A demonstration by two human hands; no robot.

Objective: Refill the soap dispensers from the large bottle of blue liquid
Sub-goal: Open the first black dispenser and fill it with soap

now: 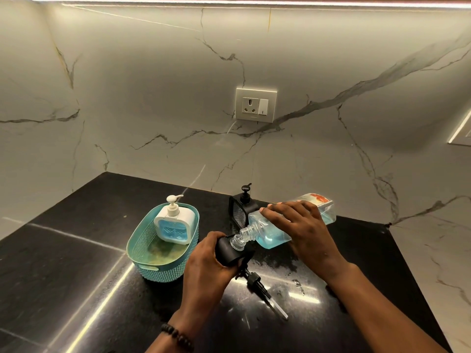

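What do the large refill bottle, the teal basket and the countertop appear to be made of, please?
Large refill bottle: probably clear plastic, since the blue liquid shows through. Teal basket: likely moulded plastic with a perforated weave pattern. Countertop: looks like polished black stone, given its speckle and sharp light reflections.

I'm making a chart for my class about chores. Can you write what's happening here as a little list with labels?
Place: black countertop by a marble wall
Right hand: holds the large bottle tipped over, neck down
Left hand: grips the black dispenser under the bottle's neck
Liquid: blue, pooled low in the bottle
Removed pump: lying on the counter
White dispenser: standing in the teal basket
Second black dispenser: behind, pump on
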